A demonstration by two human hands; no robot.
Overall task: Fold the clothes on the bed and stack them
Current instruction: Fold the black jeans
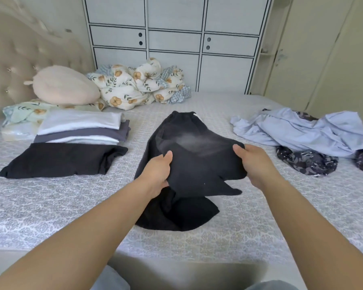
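**Mid-bed, a dark garment is being folded over on itself**

At the centre of the bed [249, 216], you are holding a dark garment [197, 168] with both hands, its far end lying flat toward the wardrobe [176, 38] and its near end bunching on the bedspread. Your left hand [157, 174] is gripping the left edge, thumb on top and fingers curled beneath the cloth. Your right hand [254, 164] is pinching the right corner, thumb over the fabric, the other fingers hidden under it.

To your left, a folded dark piece [61, 160] is lying flat, and just behind it a stack of folded clothes [82, 128] in white and grey is sitting. To your right, a crumpled pale blue garment [302, 130] and a dark patterned one [306, 162] are waiting, unfolded.

The risk, as it appears: the lifted layer is sagging between your hands, so laying it down slack would likely trap wrinkles or leave a crooked fold. The loose near end could also drag out of line. An uneven bundle might later tip the stack.
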